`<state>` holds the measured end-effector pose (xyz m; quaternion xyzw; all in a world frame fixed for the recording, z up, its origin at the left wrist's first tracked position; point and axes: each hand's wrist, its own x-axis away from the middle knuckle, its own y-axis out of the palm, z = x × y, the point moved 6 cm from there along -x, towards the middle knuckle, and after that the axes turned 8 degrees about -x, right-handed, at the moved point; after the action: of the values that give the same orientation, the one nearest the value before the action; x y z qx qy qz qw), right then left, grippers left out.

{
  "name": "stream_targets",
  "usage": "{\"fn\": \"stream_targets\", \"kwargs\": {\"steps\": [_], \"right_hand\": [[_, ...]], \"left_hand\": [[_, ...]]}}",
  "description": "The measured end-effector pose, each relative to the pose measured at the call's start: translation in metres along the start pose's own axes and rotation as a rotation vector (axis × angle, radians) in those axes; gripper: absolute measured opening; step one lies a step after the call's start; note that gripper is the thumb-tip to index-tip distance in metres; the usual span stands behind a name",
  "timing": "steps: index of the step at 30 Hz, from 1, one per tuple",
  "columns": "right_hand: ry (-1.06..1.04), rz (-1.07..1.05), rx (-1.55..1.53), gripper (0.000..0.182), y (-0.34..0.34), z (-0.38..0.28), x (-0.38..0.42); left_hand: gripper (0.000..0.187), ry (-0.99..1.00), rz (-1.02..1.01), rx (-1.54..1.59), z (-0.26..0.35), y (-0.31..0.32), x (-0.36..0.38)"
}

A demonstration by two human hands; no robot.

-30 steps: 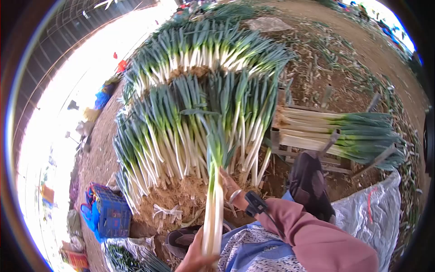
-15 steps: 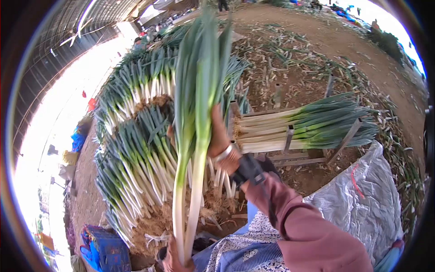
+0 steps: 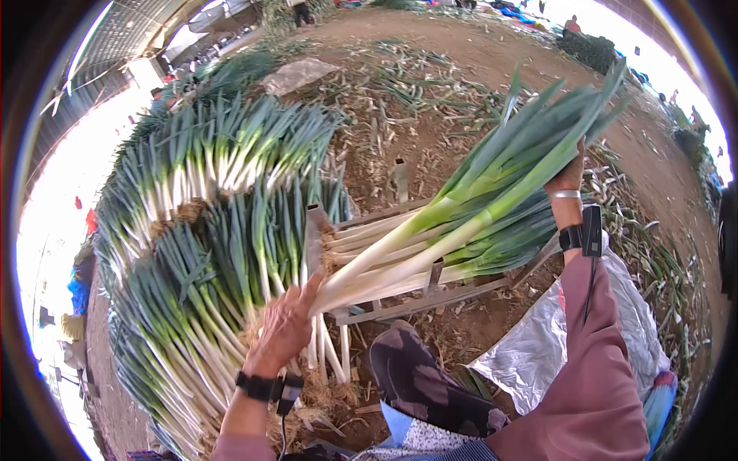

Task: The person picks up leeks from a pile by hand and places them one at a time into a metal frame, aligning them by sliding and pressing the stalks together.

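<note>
I have the left hand [image 3: 284, 326] wrapped round the lower ends of the held leeks [image 3: 500, 204], at least two of them, its fingers mostly hiding the root tips. The right hand [image 3: 567, 173] is up at the other end, against the leaves [image 3: 530, 150]; its fingers pass behind them, so on my feed I cannot tell whether it grips them or only props them. Between the hands the held leeks slant over the rack [image 3: 415, 307], white ends low on the left, tops up and away to the right. Whether they touch the racked leeks [image 3: 361, 235] beneath, I cannot tell.

The white shanks [image 3: 403, 263] look smooth and stiff; I would expect them to take a firm grip without bending, though they could slide if damp. The leaves look broad and softer, and I judge they would crease or split under a hard squeeze. I would guess a moderate load, long and apt to sag at the leafy end, so two holds suit it: a firm one on the white just above the roots, and a loose, cupped one where the leaves fan out.

Left of the rack, the standing leeks [image 3: 207, 284] lean packed together. A silvery sheet [image 3: 511, 361] lies on the soil [image 3: 450, 342] to the right.
</note>
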<state>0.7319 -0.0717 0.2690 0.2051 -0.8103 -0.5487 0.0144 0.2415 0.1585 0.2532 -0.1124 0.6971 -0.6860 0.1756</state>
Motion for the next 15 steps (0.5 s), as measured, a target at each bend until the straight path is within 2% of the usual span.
{"fn": "stream_targets", "kwargs": {"steps": [1, 3, 5, 7, 8, 9, 10, 11, 12, 14, 15], "right_hand": [[-0.003, 0.014, 0.016, 0.057, -0.018, -0.003, -0.004], [0.012, 0.226, -0.007, 0.059, -0.067, -0.005, -0.006], [0.006, 0.266, 0.038, 0.058, -0.116, -0.009, -0.014], [0.069, 0.679, 0.352, 0.051, -0.178, -0.01, -0.005], [0.155, 0.746, 0.38, 0.045, -0.184, -0.006, 0.005], [0.168, 0.755, 0.39, 0.045, -0.188, -0.003, 0.017], [0.123, 0.661, 0.629, 0.043, -0.19, -0.006, 0.026], [0.075, 0.553, 0.862, 0.041, -0.186, -0.01, 0.032], [0.085, 0.558, 0.866, 0.041, -0.175, 0.001, 0.044], [-0.467, 0.012, 1.367, 0.032, -0.073, 0.032, 0.072], [-0.478, -0.222, 1.633, 0.029, -0.044, 0.054, 0.079]], "left_hand": [[0.083, 0.011, -0.01, -0.006, -0.002, 0.015, -0.023], [0.081, 0.062, -0.023, 0.026, -0.003, 0.044, -0.064], [0.08, 0.107, -0.034, 0.041, 0.0, 0.07, -0.096], [0.081, 0.187, -0.04, 0.115, -0.005, 0.109, -0.12], [0.081, 0.183, -0.057, 0.126, -0.003, 0.121, -0.132], [0.084, 0.149, -0.198, 0.083, -0.002, 0.141, -0.142], [0.087, 0.115, -0.337, 0.035, -0.003, 0.161, -0.146], [0.087, 0.11, -0.348, 0.039, -0.003, 0.176, -0.148], [0.084, 0.103, -0.307, 0.026, -0.002, 0.189, -0.149], [0.081, 0.098, -0.276, 0.012, -0.005, 0.215, -0.146], [0.076, 0.089, -0.209, -0.003, -0.008, 0.224, -0.144]]}}
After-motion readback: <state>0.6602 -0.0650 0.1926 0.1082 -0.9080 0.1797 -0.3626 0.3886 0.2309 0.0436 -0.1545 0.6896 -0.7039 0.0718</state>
